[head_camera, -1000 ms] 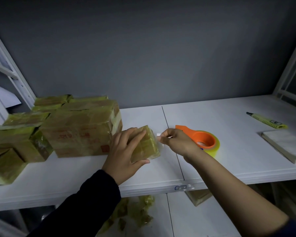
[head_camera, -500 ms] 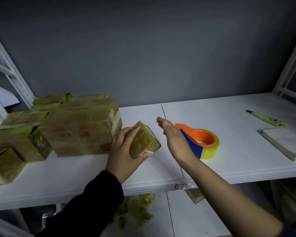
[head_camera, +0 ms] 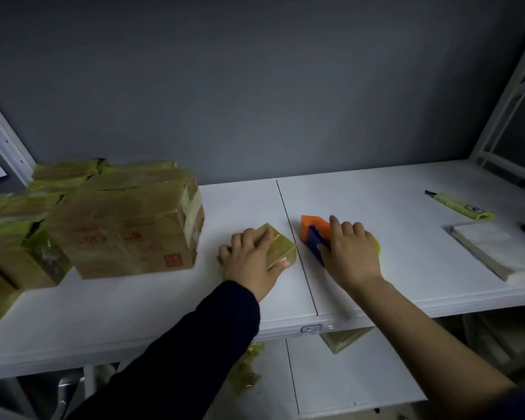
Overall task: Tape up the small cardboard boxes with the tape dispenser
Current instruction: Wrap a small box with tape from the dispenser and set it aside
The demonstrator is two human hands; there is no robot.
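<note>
The left hand (head_camera: 253, 263) lies over the top of the box (head_camera: 281, 248), fingers bent down across its far edge and thumb against the near corner, holding it to the shelf (head_camera: 376, 286). The box sits tilted, one corner pointing at the seam between the shelf panels. Just beside it, across that seam, the right hand (head_camera: 350, 253) covers the dispenser (head_camera: 312, 228): fingers curve over the roll and the thumb rests by the blue blade guard, so it seems to be taking hold, with the dispenser on the shelf and not lifted. The orange nose points away from the person, and no tape runs to the box. The box looks glossy and yellowish on the faces that show, so it seems largely wrapped already. A pale patch at its near corner may be bare, which suggests at least one more strip here. To the left, near the box, a stack (head_camera: 128, 225) of larger and smaller boxes shows the same sheen and looks finished. Whether any there are untaped I cannot tell. Well apart to the right lie a knife (head_camera: 458, 204) and a pad (head_camera: 494, 253). Tape scraps (head_camera: 246, 368) litter the lower shelf (head_camera: 346, 386).
</note>
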